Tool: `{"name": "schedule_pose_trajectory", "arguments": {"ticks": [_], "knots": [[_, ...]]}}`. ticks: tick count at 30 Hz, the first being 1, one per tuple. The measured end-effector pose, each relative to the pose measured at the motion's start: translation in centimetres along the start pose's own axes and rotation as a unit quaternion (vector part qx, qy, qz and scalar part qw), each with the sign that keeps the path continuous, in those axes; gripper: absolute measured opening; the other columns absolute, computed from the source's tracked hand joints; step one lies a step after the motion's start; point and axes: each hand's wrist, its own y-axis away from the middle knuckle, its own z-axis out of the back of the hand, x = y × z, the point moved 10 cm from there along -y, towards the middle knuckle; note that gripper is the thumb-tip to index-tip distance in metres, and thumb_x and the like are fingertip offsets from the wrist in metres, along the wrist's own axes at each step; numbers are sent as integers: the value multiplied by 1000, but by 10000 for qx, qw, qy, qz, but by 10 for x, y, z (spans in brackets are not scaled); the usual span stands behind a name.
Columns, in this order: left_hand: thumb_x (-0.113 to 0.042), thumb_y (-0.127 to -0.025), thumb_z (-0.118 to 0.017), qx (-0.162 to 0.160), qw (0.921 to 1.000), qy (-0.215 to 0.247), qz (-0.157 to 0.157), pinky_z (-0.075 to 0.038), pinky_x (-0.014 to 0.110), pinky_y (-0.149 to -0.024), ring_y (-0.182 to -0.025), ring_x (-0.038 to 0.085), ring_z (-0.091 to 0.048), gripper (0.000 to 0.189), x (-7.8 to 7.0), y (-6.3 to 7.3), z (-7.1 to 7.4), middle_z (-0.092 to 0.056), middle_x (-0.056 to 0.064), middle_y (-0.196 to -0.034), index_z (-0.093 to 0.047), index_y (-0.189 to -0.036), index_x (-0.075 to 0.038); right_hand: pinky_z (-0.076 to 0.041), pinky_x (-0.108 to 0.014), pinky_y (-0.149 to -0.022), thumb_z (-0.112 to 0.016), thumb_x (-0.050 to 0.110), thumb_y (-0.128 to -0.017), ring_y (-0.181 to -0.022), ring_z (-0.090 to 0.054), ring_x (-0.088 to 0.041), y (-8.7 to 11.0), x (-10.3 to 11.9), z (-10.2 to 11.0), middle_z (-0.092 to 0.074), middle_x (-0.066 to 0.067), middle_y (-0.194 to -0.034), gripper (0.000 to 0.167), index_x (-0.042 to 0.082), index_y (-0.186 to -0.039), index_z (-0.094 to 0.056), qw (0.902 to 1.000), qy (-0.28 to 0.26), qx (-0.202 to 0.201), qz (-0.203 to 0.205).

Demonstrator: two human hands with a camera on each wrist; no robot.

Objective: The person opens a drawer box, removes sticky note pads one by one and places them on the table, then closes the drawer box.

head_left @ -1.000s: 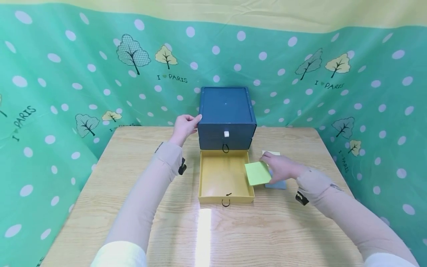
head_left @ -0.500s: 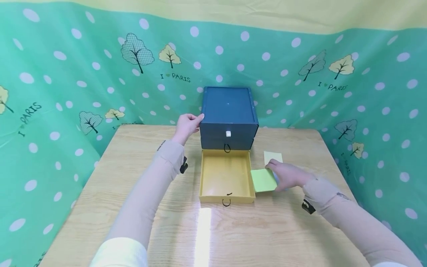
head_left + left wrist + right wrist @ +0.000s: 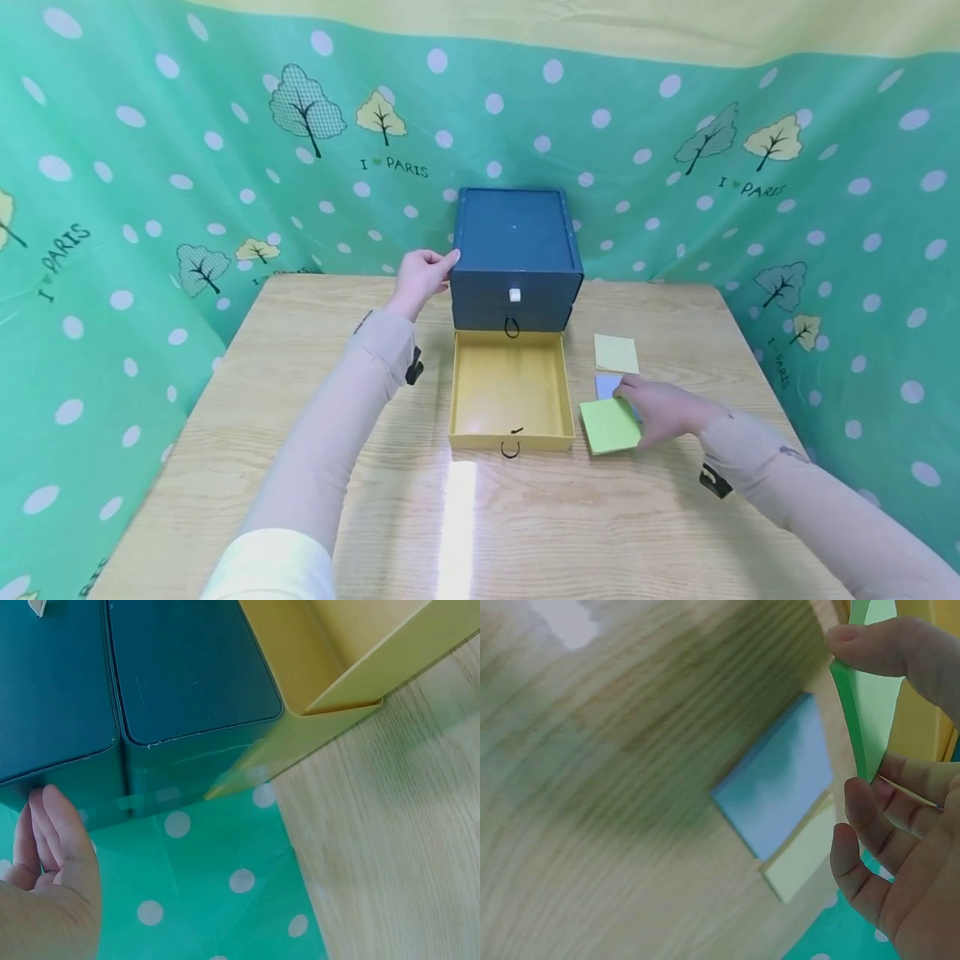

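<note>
My right hand [image 3: 663, 410] pinches a green sticky note pad [image 3: 610, 427] between thumb and fingers, just right of the yellow pulled-out drawer [image 3: 510, 383]. In the right wrist view the pad's thick edge shows, held up over the table. A blue sticky note pad [image 3: 784, 776] lies below that hand, partly covered by it in the head view. Behind it lies a pale yellow sticky note pad [image 3: 617, 354]. My left hand [image 3: 420, 279] touches the left side of the dark blue drawer box [image 3: 513, 233], its fingers nearly straight against the wall in the left wrist view.
The box's upper drawer is closed and has a white knob [image 3: 514, 295]. A black loop [image 3: 511, 450] hangs on the yellow drawer's front. A green dotted curtain [image 3: 360, 217] rises right behind the wooden table [image 3: 360, 500].
My right hand has carried the green pad right and toward me, off the drawer's right rim. More of the blue and pale yellow pads shows now. The left hand stays against the box.
</note>
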Motion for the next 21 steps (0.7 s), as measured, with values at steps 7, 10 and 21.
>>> {"name": "schedule_pose_trajectory", "arguments": {"ticks": [7, 10, 21], "knots": [[-38, -91, -62, -9, 10000, -18, -39, -57, 34, -86, -91, 23, -63, 37, -2, -2, -1, -57, 7, -94, -62, -98, -2, -55, -31, -72, -84, 17, -56, -81, -53, -13, 7, -7, -11, -51, -3, -101, 67, -3, -113, -55, 10000, -14, 1, 23], [-38, -91, -62, -20, 10000, -13, -44, -58, 34, -86, -89, 24, -63, 37, -2, -2, 0, -59, 12, -99, -63, -98, -2, -55, -31, -72, -86, 19, -55, -80, -53, -12, 9, -7, -15, -51, -3, -99, 67, -2, -111, -55, 9999, -16, -45, 156], [-37, -91, -62, 49, 9999, 125, 7, -56, 37, -90, -103, 32, -62, 37, 1, -2, -1, -56, 7, -94, -61, -99, -1, -52, -27, -66, -85, 20, -51, -74, -48, -9, 17, -17, -39, -47, 2, -95, 68, 2, -110, -56, 9996, 211, 188, -87]]}}
